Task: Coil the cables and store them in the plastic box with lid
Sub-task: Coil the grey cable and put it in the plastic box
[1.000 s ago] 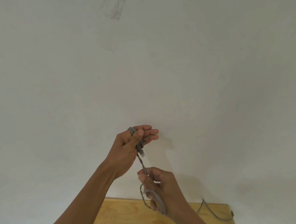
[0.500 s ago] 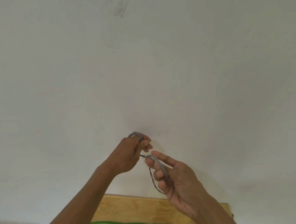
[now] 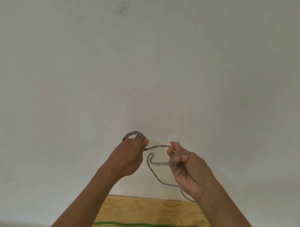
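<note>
Plain white wall (image 3: 222, 74); plywood tabletop (image 3: 145, 211) butts against it.

- Both forearms rise from the bottom edge of the frame toward the lower centre, bare and angled inward toward each other.
- The left hand (image 3: 129, 157) sits just left of centre, back of the hand toward the camera, fingers curled into a fist round a coil of grey cable (image 3: 158, 147) that shows above the knuckles.
- The right hand (image 3: 186, 169) sits just right of centre, palm turned partly up and inward, fingertips (image 3: 173, 145) pinching the same cable, with the lower fingers curled over a second strand.
- The two hands are near each other, apart, at about the same height.
</note>
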The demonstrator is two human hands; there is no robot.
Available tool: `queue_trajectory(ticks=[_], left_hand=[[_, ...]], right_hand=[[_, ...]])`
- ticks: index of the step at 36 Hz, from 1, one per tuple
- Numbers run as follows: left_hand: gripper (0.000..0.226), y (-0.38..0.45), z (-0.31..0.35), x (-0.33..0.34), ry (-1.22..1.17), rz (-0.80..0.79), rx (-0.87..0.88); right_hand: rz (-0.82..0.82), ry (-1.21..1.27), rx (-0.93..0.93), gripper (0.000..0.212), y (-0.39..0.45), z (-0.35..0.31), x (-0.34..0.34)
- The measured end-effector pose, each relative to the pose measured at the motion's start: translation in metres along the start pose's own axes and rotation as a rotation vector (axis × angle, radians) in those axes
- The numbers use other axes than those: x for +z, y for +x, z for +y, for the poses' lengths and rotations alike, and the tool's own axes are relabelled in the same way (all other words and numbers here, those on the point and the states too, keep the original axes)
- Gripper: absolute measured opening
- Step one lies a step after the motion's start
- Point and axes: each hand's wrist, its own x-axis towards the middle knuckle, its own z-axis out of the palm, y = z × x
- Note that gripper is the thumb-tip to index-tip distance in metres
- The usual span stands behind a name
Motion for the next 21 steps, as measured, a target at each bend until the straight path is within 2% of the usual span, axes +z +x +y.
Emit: queue_trajectory(ticks=[2,4,6,8,11,14,16,21], left_hand=[[0.032,0.002,-0.007,-0.004,-0.028,0.006,-0.044],[0.032,0.004,-0.016,-0.009,-0.116,0.012,-0.089],[0.038,0.003,-0.021,-0.018,-0.150,-0.003,-0.062],[0.053,-0.003,-0.021,-0.023,-0.144,-0.066,-0.046],[0.075,-0.017,-0.010,-0.021,-0.343,-0.259,-0.079],[0.087,-0.031,0.009,-0.010,-0.546,-0.425,-0.056],[0.086,-0.038,0.018,-0.004,-0.714,-0.467,-0.025],[0.061,-0.040,0.020,-0.008,-1.180,-0.400,0.054]], right_hand=[[-0.108,-0.196,0.018,0.017,-0.004,-0.001,-0.001],[-0.215,-0.667,-0.049,0.019,-0.005,-0.008,-0.006],[-0.324,-1.181,-0.180,0.019,-0.006,-0.015,-0.010],[-0.404,-1.476,-0.358,0.017,-0.003,-0.023,-0.008],[-0.454,-1.566,-0.702,0.016,0.009,-0.032,0.002],[-0.455,-1.524,-0.874,0.016,0.026,-0.033,0.010],[-0.444,-1.435,-0.888,0.015,0.038,-0.028,0.014],[-0.301,-1.240,-0.747,0.011,0.058,-0.008,0.003]])
